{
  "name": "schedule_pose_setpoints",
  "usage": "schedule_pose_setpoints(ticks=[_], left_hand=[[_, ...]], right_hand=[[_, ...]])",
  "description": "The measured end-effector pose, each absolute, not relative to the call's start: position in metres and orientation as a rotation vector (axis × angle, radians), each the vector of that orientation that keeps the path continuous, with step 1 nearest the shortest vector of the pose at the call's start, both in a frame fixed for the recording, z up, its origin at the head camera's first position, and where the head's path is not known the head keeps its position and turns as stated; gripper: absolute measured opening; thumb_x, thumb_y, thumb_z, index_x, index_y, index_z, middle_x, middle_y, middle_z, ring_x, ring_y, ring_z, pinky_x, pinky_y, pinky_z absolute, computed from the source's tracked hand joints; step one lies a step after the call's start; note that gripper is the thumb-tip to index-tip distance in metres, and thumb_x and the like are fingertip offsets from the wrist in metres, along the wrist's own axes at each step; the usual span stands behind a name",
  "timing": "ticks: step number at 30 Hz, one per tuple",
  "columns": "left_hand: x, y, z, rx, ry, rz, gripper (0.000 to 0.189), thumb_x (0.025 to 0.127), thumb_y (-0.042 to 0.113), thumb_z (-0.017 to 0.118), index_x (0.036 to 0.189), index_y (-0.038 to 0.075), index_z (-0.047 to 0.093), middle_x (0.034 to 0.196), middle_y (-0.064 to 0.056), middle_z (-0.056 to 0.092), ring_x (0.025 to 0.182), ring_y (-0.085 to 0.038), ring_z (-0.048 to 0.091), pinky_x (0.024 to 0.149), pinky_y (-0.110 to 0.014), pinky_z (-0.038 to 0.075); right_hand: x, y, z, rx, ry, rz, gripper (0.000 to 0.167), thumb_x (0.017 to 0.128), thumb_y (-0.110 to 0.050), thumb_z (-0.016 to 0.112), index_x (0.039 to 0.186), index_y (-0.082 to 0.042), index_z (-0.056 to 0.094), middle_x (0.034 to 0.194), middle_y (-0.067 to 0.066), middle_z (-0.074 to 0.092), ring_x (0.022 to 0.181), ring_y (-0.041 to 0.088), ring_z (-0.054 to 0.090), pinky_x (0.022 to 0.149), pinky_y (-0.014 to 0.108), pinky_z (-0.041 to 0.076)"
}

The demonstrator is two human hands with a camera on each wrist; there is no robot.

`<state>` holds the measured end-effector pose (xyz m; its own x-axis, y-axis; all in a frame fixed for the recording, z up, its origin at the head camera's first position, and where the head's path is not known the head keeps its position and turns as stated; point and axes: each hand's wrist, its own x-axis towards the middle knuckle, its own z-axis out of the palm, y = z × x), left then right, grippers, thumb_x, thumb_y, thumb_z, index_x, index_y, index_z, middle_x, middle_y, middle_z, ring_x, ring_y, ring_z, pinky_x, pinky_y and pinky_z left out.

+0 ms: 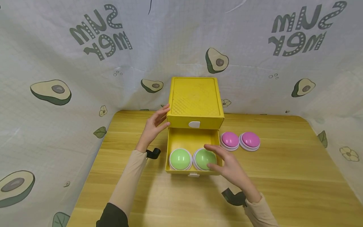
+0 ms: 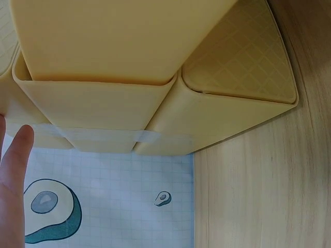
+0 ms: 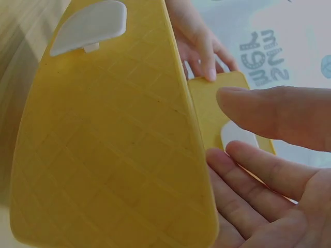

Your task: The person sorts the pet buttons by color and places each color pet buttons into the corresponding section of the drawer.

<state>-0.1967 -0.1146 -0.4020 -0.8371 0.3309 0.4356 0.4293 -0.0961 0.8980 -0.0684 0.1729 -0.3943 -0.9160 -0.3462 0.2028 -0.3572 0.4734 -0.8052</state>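
Observation:
A yellow drawer box [image 1: 195, 97] stands at the back of the table, its lower drawer [image 1: 193, 137] pulled out. Inside, along the drawer front, lie two green domes with white bases, a left green dome [image 1: 180, 159] and a right green dome [image 1: 202, 159]. My right hand [image 1: 231, 165] is over the drawer's right side, thumb and fingers spread about the right dome. In the right wrist view, a gap shows between the thumb [image 3: 274, 111] and fingers, and the drawer front hides the domes. My left hand [image 1: 154, 126] rests against the box's upper left side, fingers extended.
To the right of the drawer, a pink dome [image 1: 230, 140] and another pink dome [image 1: 250, 140] lie on the wooden table [image 1: 283, 179]. Behind the box hangs a white cloth [image 1: 175, 37] printed with avocados. Black wrist mounts jut out beside both hands.

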Motion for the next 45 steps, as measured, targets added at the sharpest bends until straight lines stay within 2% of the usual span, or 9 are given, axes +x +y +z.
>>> schedule_pose_setpoints(ticks=[5,8,13,18,23,30,33,39,45], left_hand=[[-0.206,-0.116,-0.417,-0.869,-2.054,-2.098,0.049,0.087,-0.014,0.059,0.135,-0.006,0.047,0.150,-0.011,0.037,0.133,-0.027,0.040,0.109,-0.040,0.035],[-0.209,-0.116,-0.422,-0.882,-2.049,-2.081,0.050,0.088,-0.012,0.060,0.135,-0.004,0.048,0.150,-0.008,0.038,0.133,-0.024,0.041,0.108,-0.037,0.036],[-0.199,-0.115,-0.405,-0.870,-2.062,-2.098,0.049,0.087,-0.015,0.059,0.134,-0.010,0.046,0.149,-0.016,0.036,0.133,-0.030,0.040,0.109,-0.042,0.035],[-0.195,-0.114,-0.397,-0.857,-2.079,-2.103,0.048,0.087,-0.016,0.058,0.133,-0.012,0.045,0.149,-0.020,0.034,0.133,-0.032,0.039,0.109,-0.045,0.034],[-0.195,-0.114,-0.397,-0.856,-2.081,-2.109,0.048,0.087,-0.015,0.058,0.134,-0.011,0.045,0.149,-0.019,0.034,0.133,-0.032,0.038,0.109,-0.044,0.034],[-0.195,-0.114,-0.398,-0.856,-2.075,-2.108,0.048,0.088,-0.015,0.058,0.133,-0.011,0.044,0.149,-0.018,0.035,0.133,-0.032,0.039,0.109,-0.045,0.034],[-0.195,-0.114,-0.399,-0.856,-2.074,-2.110,0.048,0.088,-0.016,0.058,0.133,-0.011,0.044,0.149,-0.017,0.035,0.133,-0.031,0.039,0.109,-0.045,0.034],[-0.195,-0.114,-0.398,-0.852,-2.075,-2.116,0.048,0.087,-0.016,0.058,0.134,-0.011,0.045,0.149,-0.019,0.034,0.133,-0.032,0.039,0.109,-0.048,0.033],[-0.195,-0.114,-0.397,-0.857,-2.072,-2.116,0.048,0.087,-0.016,0.058,0.134,-0.011,0.045,0.149,-0.020,0.034,0.133,-0.034,0.038,0.109,-0.053,0.031]], right_hand=[[-0.069,0.174,-0.396,0.670,-2.657,1.578,0.052,0.084,0.002,0.070,0.132,0.001,0.053,0.127,0.015,0.059,0.120,0.031,0.053,0.103,0.048,0.039],[-0.070,0.175,-0.398,0.694,-2.609,1.622,0.050,0.085,0.004,0.068,0.132,0.002,0.052,0.127,0.017,0.059,0.118,0.031,0.054,0.103,0.037,0.041],[-0.069,0.176,-0.399,0.711,-2.523,1.721,0.049,0.086,0.007,0.065,0.134,0.004,0.050,0.126,0.023,0.057,0.117,0.023,0.056,0.101,0.019,0.040],[-0.066,0.177,-0.397,0.753,-2.391,1.826,0.049,0.088,0.012,0.059,0.135,0.005,0.048,0.125,0.024,0.057,0.115,0.018,0.057,0.100,0.022,0.042],[-0.059,0.179,-0.389,0.858,-2.281,1.945,0.049,0.088,0.018,0.052,0.136,0.008,0.045,0.126,0.017,0.059,0.114,0.020,0.058,0.098,0.026,0.045],[-0.048,0.182,-0.385,1.040,-2.265,2.116,0.052,0.088,0.022,0.047,0.138,0.010,0.040,0.125,0.028,0.055,0.114,0.028,0.058,0.094,0.036,0.050],[-0.043,0.182,-0.385,1.111,-2.304,2.135,0.053,0.089,0.021,0.047,0.139,0.008,0.038,0.125,0.028,0.055,0.114,0.029,0.058,0.094,0.035,0.050],[-0.034,0.179,-0.391,1.216,-2.435,2.108,0.054,0.093,0.013,0.048,0.144,-0.002,0.037,0.125,0.018,0.058,0.113,0.028,0.059,0.093,0.032,0.050],[-0.027,0.175,-0.404,1.297,-2.473,2.106,0.055,0.094,0.010,0.049,0.146,-0.001,0.034,0.130,0.013,0.056,0.112,0.030,0.059,0.093,0.037,0.051]])
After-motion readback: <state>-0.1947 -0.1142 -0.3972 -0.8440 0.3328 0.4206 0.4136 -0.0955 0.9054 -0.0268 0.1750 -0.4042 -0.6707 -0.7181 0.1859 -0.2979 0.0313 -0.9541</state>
